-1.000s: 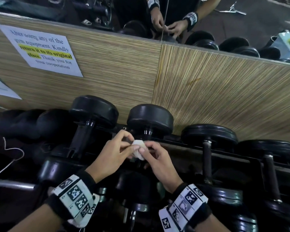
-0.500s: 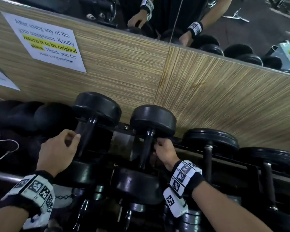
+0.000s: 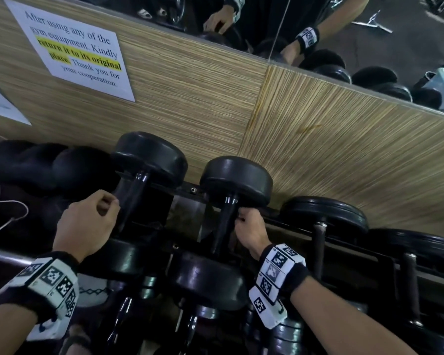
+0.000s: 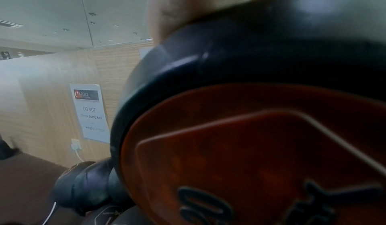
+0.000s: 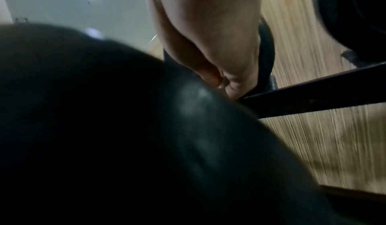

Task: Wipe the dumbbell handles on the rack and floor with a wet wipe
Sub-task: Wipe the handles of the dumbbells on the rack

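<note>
Two hands (left [image 3: 83, 224], right [image 3: 250, 230]) each grip one of two dumbbell handles [image 3: 132, 198].

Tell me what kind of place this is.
Most likely a gym's free-weights area. Black dumbbells sit in a row on a rack, a wall notice mentions gym equipment, and a mirror runs above the wood-look panel.

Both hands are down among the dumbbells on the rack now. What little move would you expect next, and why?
Probably a short slide of the right hand down the handle of the dumbbell it sits against. It is up at the top, just under the far head, so most of the handle looks unwiped. The wipe itself is hidden. The left hand holds nothing by the next dumbbell.
</note>
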